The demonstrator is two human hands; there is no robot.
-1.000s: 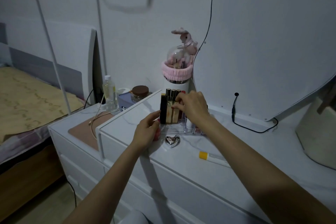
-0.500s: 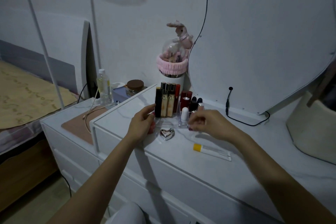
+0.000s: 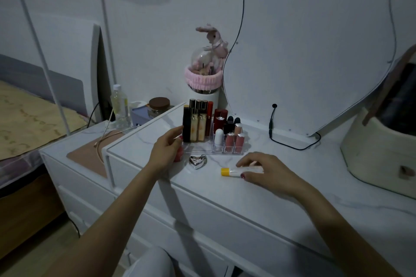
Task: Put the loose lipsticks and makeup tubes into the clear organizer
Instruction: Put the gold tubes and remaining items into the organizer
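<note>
Red-painted nails tip the right hand (image 3: 263, 170), which lies at centre-right of the frame with thumb and fingers closing round a white makeup tube with a yellow cap (image 3: 238, 171); the tube lies flat on the white marbled counter (image 3: 292, 204), cap pointing left. The left hand (image 3: 166, 153), at the middle of the frame, rests against the left end of the clear plastic organizer (image 3: 216, 148), fingers loosely curved, the index tip touching a tall black lipstick (image 3: 186, 123) standing there; something pinkish-red shows under its palm, too hidden to name. Upright gold, red and pink lipsticks (image 3: 229, 139) fill the organizer's compartments. Just in front of it, between the hands, lies a shiny silver heart-shaped trinket (image 3: 197, 161). Behind stands a pink-banded brush holder with a plush rabbit (image 3: 206, 78).
</note>
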